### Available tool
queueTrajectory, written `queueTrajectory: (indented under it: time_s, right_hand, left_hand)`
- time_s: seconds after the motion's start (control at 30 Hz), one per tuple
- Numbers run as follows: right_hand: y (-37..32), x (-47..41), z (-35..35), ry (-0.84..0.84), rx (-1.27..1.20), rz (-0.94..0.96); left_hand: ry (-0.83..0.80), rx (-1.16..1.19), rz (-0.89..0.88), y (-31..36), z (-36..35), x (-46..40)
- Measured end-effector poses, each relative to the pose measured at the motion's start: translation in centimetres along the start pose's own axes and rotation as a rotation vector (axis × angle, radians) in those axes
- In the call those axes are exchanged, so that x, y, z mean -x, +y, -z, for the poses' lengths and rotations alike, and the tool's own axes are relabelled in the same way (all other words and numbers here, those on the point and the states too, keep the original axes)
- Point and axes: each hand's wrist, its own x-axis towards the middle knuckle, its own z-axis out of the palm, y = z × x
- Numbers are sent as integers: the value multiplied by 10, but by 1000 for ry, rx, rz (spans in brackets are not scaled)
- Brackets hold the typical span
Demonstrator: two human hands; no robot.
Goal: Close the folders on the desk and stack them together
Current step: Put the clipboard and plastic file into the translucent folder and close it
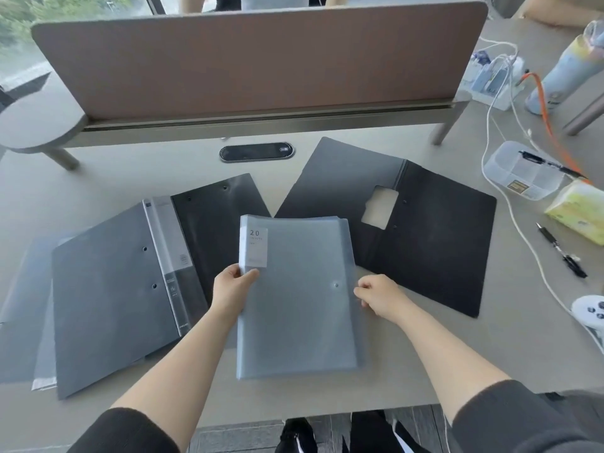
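Holding the closed grey folder [295, 295] between you, left hand [232, 289] pinching its spine edge and right hand [380, 297] curled at its opening edge, you have open dark folders [124, 289] lying outboard of each hand.

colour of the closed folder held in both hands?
Translucent frosted grey-blue plastic folder, white "20" spine label; head view.

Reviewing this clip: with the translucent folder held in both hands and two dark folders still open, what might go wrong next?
The translucent folder is gripped only at its edges by the left hand and right hand; its sleeves may splay or slip. Both the left dark folder and the right dark folder lie open, so stacking now would leave them unclosed.
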Motion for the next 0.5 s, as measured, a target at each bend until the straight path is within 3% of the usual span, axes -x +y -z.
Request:
queueTrajectory:
  time_s: [0.27, 0.37, 0.43, 0.5]
  right_hand:
    - [1, -1, 1, 31, 224, -66]
    - [-2, 2, 6, -6, 346, -129]
    - [-6, 8, 11, 0, 384, -148]
    - [-9, 12, 17, -3, 369, -182]
  left_hand:
    - [169, -381, -209, 4, -12, 9]
    - [199, -642, -387, 4, -20, 17]
    - [119, -779, -575, 7, -30, 21]
    - [-77, -911, -683, 10, -44, 26]
